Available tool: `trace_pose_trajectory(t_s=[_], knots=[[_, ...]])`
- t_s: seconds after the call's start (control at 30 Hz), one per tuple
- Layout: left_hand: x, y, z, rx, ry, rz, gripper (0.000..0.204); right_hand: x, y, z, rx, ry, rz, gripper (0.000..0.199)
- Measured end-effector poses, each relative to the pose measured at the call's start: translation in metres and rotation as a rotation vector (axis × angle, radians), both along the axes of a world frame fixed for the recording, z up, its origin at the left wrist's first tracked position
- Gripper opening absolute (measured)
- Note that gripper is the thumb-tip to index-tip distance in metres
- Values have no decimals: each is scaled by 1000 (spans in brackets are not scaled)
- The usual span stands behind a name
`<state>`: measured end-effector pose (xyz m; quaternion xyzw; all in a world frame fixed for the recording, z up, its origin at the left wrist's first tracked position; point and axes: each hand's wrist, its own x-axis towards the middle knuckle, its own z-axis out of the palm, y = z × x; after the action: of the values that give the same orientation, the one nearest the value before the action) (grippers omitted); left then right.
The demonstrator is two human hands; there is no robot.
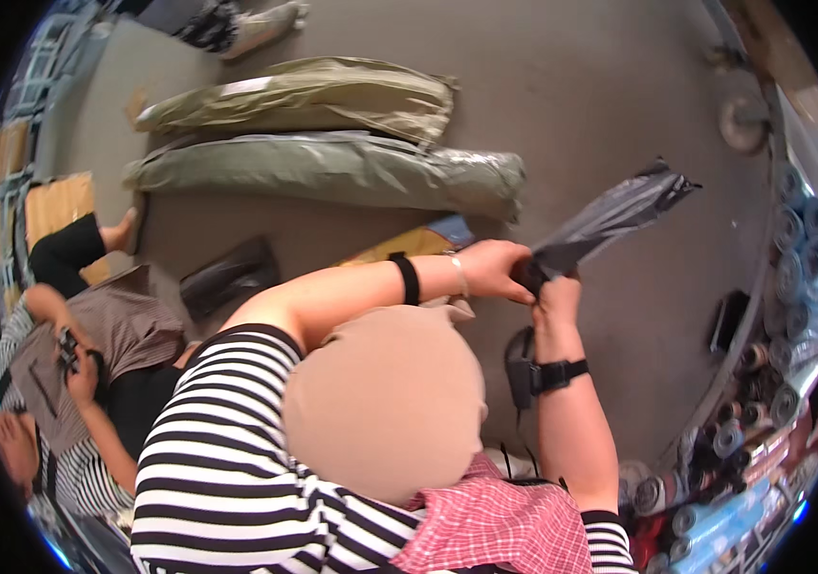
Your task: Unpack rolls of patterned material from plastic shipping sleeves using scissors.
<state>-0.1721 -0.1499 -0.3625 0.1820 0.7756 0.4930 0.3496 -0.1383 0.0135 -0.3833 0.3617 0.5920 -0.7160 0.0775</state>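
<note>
Both hands meet at the gathered near end of a dark grey plastic bag, which stretches away to the far right in a crumpled strip. My left hand comes in from the left with its fingers closed on the bag's edge. Right beside it, my right hand is curled into a fist around the same end; its fingertips are partly hidden. A black wristband device is strapped round my right wrist. Beside that forearm hangs a dark object with a cord.
Two long rolls in greenish plastic, a far one and a nearer one, lie on the floor. Nearer are a black package and a yellow-and-blue package. A co-worker sits at left. Wrapped rolls line the right.
</note>
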Motion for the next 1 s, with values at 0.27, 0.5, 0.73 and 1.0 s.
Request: trace_pose_trajectory(t_s=[0.27, 0.5, 0.73, 1.0], knots=[[-1, 7, 9, -33, -40, 132, 21, -12, -1, 6, 25, 65, -127, 13], [-18, -3, 20, -107, 62, 179, 20, -25, 6, 34, -199, 125, -289, 22], [-18, -18, 11, -171, 183, 165, 19, -25, 11, 74, -377, -137, -49, 11], [-96, -121, -53, 152, 1, 828, 19, 70, 75, 157, 155, -76, 902, 28]])
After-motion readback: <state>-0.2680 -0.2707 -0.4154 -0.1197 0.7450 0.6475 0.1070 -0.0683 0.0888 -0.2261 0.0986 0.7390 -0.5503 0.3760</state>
